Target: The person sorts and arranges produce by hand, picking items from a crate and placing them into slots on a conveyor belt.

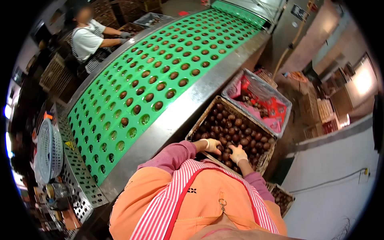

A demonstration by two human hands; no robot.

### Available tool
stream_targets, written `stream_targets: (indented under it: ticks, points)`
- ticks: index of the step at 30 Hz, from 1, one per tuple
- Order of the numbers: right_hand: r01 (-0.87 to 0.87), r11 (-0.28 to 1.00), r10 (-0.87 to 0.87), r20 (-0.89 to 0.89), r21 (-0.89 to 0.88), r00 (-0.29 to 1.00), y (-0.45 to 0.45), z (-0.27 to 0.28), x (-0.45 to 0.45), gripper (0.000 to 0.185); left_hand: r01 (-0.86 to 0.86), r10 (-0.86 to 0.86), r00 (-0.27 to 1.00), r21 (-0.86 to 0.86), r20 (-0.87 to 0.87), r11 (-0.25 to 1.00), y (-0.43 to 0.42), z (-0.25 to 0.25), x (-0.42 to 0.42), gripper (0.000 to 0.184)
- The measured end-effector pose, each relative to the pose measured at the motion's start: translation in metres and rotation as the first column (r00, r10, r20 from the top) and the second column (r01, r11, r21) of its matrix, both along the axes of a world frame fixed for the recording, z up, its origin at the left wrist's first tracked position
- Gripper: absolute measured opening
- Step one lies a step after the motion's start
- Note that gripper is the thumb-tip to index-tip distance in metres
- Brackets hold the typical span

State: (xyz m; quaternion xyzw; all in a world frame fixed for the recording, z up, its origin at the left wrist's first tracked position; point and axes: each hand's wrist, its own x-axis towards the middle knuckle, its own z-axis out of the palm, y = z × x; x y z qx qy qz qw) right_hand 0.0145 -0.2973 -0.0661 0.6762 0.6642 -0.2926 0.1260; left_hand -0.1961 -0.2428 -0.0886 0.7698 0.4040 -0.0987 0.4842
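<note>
Fingers of the L hand [210, 145] bent down onto the dark round fruit [234, 130] at the near edge of the crate [203, 116], can't tell if they grip any; R hand [239, 154] just beside it, thumb & fingers parted, i.e. open, tips at the fruit; both hands w/ pale coverings & cuffs at the wrists

fruit: smooth, roundish, dk brown to purplish-brown, some w/ a glossy highlight, a few lighter brown; heaped loose in the crate, approx. same size, sitting next to the metal side [164, 132] of the green belt [134, 120]; similar brown pcs sit singly in the belt's round holes, more of them toward the far end; some holes at the near end w/o any

grey tub [289, 114] at the crate's far side, pink/red lining, small brown bits inside; 2nd crate [291, 196] low at R, also w/ brown pcs; co-worker [87, 42] in gloves across the belt
</note>
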Motion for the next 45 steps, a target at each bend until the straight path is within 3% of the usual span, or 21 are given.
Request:
stream_targets:
  ticks: [4,5,9,11,13,15,17,19,22,26,27,29,30,31,33,35,38,39,41,43,45]
  points:
    - [-0.100,0.994,0.103,0.064,-0.051,0.993,0.001,0.002,-0.005,0.056,-0.028,0.015,0.999,-0.294,-0.046,0.955,-0.008,0.018,0.012,0.084]
    - [-0.122,0.990,0.127,0.066,-0.073,0.990,0.003,0.003,-0.005,0.059,0.146,-0.173,0.981,-0.244,-0.091,0.959,0.000,0.028,0.016,0.085]
    - [-0.211,0.970,0.224,0.110,-0.120,0.968,0.011,0.001,-0.003,0.052,0.287,-0.348,0.891,-0.234,-0.290,0.929,0.007,0.042,0.036,0.077]
    - [-0.008,0.999,0.010,0.044,-0.038,0.999,0.019,-0.026,-0.002,0.053,0.362,-0.445,0.821,-0.275,-0.358,0.891,0.016,0.038,0.042,0.076]
    - [0.193,0.980,-0.190,-0.071,0.040,0.979,0.015,-0.021,-0.004,0.072,0.354,-0.440,0.864,-0.325,-0.246,0.877,0.016,0.055,0.034,0.072]
    - [-0.053,0.999,0.054,-0.038,0.011,0.998,0.020,-0.036,0.012,0.055,0.285,-0.340,0.910,-0.241,-0.236,0.928,0.012,0.033,0.028,0.065]
    - [-0.337,0.941,0.339,0.038,-0.041,0.940,0.023,-0.011,0.017,0.045,0.246,-0.328,0.929,-0.379,-0.169,0.892,0.012,0.057,0.020,0.058]
    - [-0.237,0.969,0.234,-0.053,-0.071,0.971,0.019,0.015,0.017,0.051,0.350,-0.376,0.926,-0.465,0.038,0.813,0.024,0.012,0.015,0.048]
    - [-0.087,0.995,0.092,-0.143,0.041,0.985,0.001,-0.003,0.027,0.049,0.193,-0.196,0.979,-0.548,0.055,0.814,0.018,0.009,0.010,0.056]
    - [0.126,0.971,-0.107,-0.102,0.203,0.989,-0.025,-0.007,-0.006,0.055,0.203,-0.279,0.957,-0.509,-0.077,0.837,0.021,-0.013,0.029,0.074]
    - [0.136,0.956,-0.120,-0.078,0.259,0.990,-0.030,-0.019,-0.013,0.057,0.219,-0.295,0.950,-0.457,-0.102,0.862,0.020,0.015,0.025,0.077]
    - [0.151,0.943,-0.129,-0.091,0.296,0.987,-0.028,-0.031,-0.016,0.059,0.242,-0.255,0.967,-0.301,-0.005,0.922,0.015,0.030,0.014,0.074]
    - [0.151,0.936,-0.116,-0.126,0.317,0.985,-0.026,-0.034,-0.014,0.059,0.250,-0.190,0.959,-0.311,0.210,0.917,0.011,0.045,0.001,0.071]
    - [0.152,0.928,-0.102,-0.161,0.339,0.982,-0.022,-0.038,-0.011,0.059,0.012,0.073,0.960,-0.299,0.271,0.954,-0.001,0.046,-0.006,0.060]
    - [0.154,0.939,-0.127,-0.106,0.307,0.986,-0.016,-0.028,-0.016,0.057,-0.138,0.416,0.779,-0.519,0.469,0.844,-0.004,0.067,-0.034,0.051]
    - [0.149,0.920,-0.094,-0.167,0.362,0.982,-0.012,-0.045,-0.001,0.056,-0.202,0.393,0.584,-0.342,0.710,0.918,-0.007,0.083,-0.072,0.044]
    - [0.612,0.789,-0.367,-0.754,0.059,0.545,-0.010,-0.061,0.026,0.056,-0.408,0.501,0.341,-0.355,0.795,0.841,-0.026,0.098,-0.163,0.046]
    - [0.688,0.697,-0.529,-0.792,-0.200,0.306,-0.006,-0.052,0.035,0.052,-0.500,0.662,0.325,-0.471,0.675,0.726,-0.049,0.137,-0.208,0.047]
    - [0.616,0.526,-0.628,-0.756,-0.586,-0.183,-0.003,-0.027,0.037,0.048,-0.725,0.737,0.198,-0.410,0.646,0.554,-0.076,0.139,-0.284,0.047]
    - [0.478,0.345,-0.596,-0.582,-0.808,-0.554,0.005,-0.019,0.036,0.048,-0.859,0.721,-0.131,-0.441,0.680,0.260,-0.109,0.130,-0.347,0.042]
    - [0.570,0.274,-0.524,-0.617,-0.774,-0.587,0.008,0.018,-0.012,0.055,-0.806,0.676,-0.403,-0.589,0.617,0.057,-0.134,0.098,-0.404,0.042]
